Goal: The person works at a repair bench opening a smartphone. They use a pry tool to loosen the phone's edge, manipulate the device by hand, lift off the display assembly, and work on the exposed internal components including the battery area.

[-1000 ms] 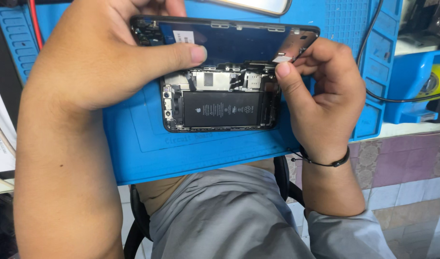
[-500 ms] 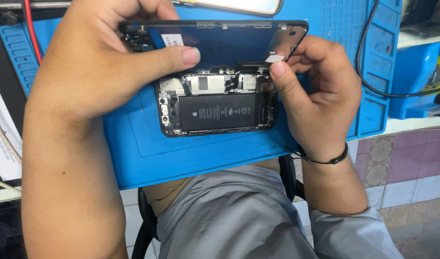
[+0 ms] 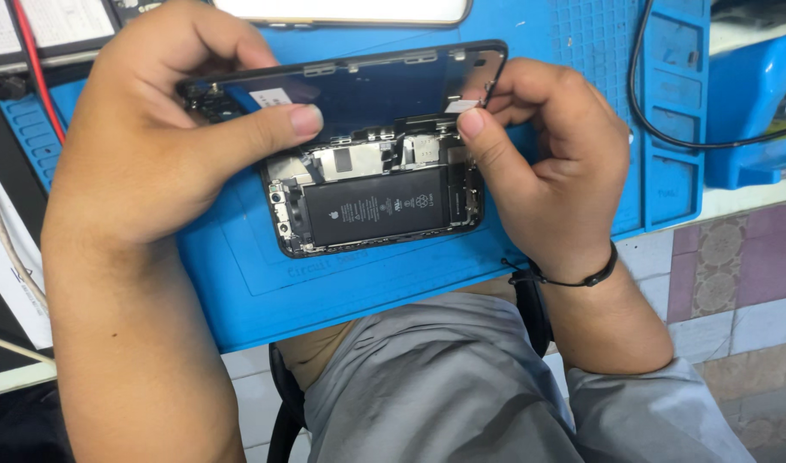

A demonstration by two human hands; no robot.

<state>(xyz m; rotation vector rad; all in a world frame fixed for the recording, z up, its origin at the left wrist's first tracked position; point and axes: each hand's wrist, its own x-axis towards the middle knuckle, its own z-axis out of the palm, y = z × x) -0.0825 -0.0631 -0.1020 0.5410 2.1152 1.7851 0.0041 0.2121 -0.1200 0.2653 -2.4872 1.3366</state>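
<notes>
The left hand (image 3: 165, 137) gripped the raised screen panel (image 3: 367, 86), thumb across its underside; the right hand (image 3: 543, 163) pinched that panel's right end. Below both thumbs the opened phone (image 3: 376, 201) lay on the blue mat (image 3: 247, 291), its black battery with a white-printed label exposed, bare mat toward the near edge.

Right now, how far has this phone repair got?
Done: the phone lies opened on the blue mat, with its black battery and inner parts bare. In hand: the left hand props the screen panel up at an angle, while the right hand pinches a small part at its corner. Left: the screen is not yet lifted clear or closed.
</notes>
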